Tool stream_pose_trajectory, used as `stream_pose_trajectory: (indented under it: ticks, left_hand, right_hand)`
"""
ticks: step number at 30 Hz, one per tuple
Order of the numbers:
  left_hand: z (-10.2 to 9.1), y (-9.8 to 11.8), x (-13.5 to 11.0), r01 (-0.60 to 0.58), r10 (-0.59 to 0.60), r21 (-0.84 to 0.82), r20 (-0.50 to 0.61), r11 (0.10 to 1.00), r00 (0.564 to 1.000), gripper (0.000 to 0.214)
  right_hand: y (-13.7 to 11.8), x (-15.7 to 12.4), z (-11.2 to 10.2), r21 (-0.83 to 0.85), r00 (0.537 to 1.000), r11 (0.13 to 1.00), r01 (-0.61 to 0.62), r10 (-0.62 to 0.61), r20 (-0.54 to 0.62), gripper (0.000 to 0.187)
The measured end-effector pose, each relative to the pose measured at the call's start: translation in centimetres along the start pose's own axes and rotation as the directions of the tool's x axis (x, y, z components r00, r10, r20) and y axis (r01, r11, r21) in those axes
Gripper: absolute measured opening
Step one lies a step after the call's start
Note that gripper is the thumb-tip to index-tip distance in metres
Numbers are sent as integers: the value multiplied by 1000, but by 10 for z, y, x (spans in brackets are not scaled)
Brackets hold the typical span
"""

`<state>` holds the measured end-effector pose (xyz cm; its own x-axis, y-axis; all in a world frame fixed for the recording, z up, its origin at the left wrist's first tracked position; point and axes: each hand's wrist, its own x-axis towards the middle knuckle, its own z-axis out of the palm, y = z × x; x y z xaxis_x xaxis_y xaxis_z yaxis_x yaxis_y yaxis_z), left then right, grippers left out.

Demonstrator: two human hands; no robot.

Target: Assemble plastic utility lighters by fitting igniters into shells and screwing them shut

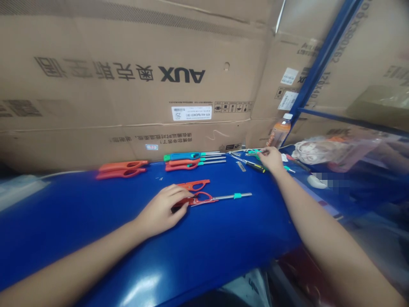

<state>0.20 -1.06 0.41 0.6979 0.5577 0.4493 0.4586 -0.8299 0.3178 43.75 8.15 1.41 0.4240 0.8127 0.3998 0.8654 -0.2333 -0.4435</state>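
Observation:
My left hand [171, 207] rests on the blue tabletop, its fingers closed around the handle of a red stick lighter [203, 197]. A metal tube with a green collar [237, 195] sticks out of that lighter to the right. Just behind lies an orange-red handle shell [194, 184], partly hidden by my fingers. My right hand [271, 157] is stretched to the back right, fingertips together at some small green parts [253, 152]; what they pinch, if anything, is too small to make out. Close by are a yellow-and-black screwdriver [255, 166] and small metal pieces [240, 166].
Several lighters with metal tubes [191, 160] lie at the back, left of them orange-red handle shells [123, 169]. A large cardboard box [128, 102] walls off the rear. At right stand an orange drink bottle [279, 130], a plastic bag [319, 153] and a blue rack post [322, 59].

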Motion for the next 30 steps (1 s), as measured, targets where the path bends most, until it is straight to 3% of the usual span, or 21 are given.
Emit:
stream_pose_trajectory:
  ticks: [3, 5, 8, 13, 18, 22, 30]
  left_hand:
    - [0, 1, 0, 1, -1, -10, 12, 1000, 1000, 25]
    - [1, 2, 0, 0, 0, -17, 14, 1000, 1000, 25]
    - [1, 2, 0, -2, 3, -21, 16, 1000, 1000, 27]
    - [2, 1, 0, 2, -2, -26, 32, 1000, 1000, 28]
    - [3, 1, -1, 10, -10, -27, 32, 1000, 999, 29]
    - [3, 1, -1, 10, -9, -33, 37, 999, 999, 30]
    - [3, 0, 0, 11, -10, -35, 31, 999, 999, 29]
  right_hand:
    - [-20, -8, -2, 95, 992, 993, 65, -75, 99, 26]
    - [-36, -20, -1, 158, 962, 978, 139, -172, 214, 21]
    - [-59, -40, -3, 230, 877, 938, 261, -330, 349, 24]
    - [-82, -65, -13, 275, 727, 844, 460, -536, 430, 24]
    - [-90, -77, -15, 279, 599, 785, 553, -607, 522, 30]
    - [-89, -78, -11, 261, 568, 790, 555, -589, 575, 34]
    - [-86, -76, -8, 261, 560, 801, 538, -572, 599, 34]
